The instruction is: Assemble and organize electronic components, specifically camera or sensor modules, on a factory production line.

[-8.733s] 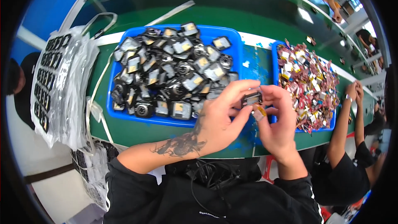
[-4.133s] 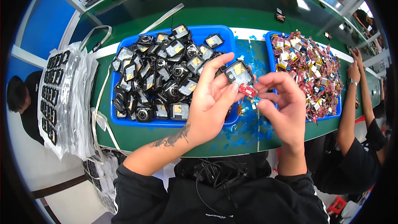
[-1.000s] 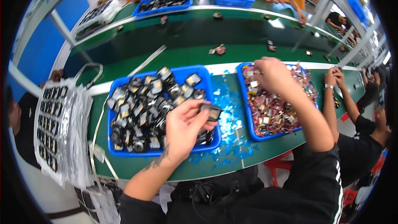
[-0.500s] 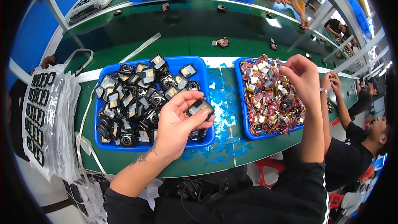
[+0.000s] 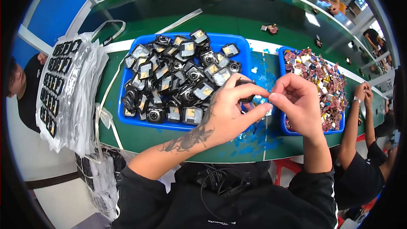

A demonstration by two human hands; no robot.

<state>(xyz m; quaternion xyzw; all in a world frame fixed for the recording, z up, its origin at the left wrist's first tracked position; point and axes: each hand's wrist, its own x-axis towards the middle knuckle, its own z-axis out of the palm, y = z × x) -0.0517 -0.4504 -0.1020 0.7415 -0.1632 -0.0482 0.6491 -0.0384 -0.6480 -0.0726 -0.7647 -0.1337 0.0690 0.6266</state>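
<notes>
My left hand [image 5: 229,110] grips a black smartwatch case [image 5: 246,82], mostly hidden behind the fingers, at the right end of the left blue bin [image 5: 232,39]. That bin is heaped with similar watch cases [image 5: 186,76], some showing round sensor backs, others grey and gold insides. Close beside it, my right hand [image 5: 299,104] is closed in a pinch, its fingertips meeting the left fingers. Whatever sits in that pinch is too small or hidden to make out. The right blue bin [image 5: 281,74], partly behind my right hand, holds red circuit pieces and small silver and yellow parts [image 5: 324,82].
Blue film scraps [image 5: 243,146] litter the green table [image 5: 212,156] between the bins. Bagged trays of black parts [image 5: 59,76] stand at left. A dark green conveyor [image 5: 229,12] carries scattered parts [image 5: 271,28] beyond. Co-workers' hands [image 5: 360,91] are at right and across the belt.
My right hand has come left from over the right bin to meet my left hand. The left hand has turned, hiding most of the watch case. The view has shifted.
</notes>
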